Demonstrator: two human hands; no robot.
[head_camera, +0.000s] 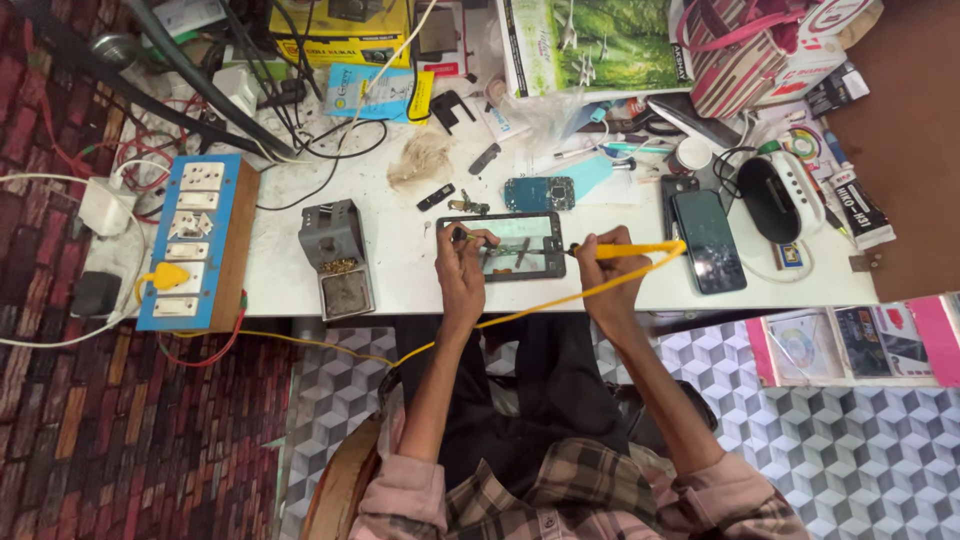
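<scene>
Your right hand (610, 262) had its grip closed on the yellow soldering iron (628, 250) | tip over the opened tablet (503, 246) on the white surface (400, 250) | your left hand (460, 262) pinched a small tool, steadying the tablet's left edge

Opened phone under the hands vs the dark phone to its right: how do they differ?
The opened phone lies lengthwise across the table with its insides showing; the dark phone lies end-on, slightly tilted, its glossy face closed. The left hand rests on the opened phone and the right hand points a yellow soldering iron at it; the dark phone lies untouched. Both lie flat on the white table.
</scene>
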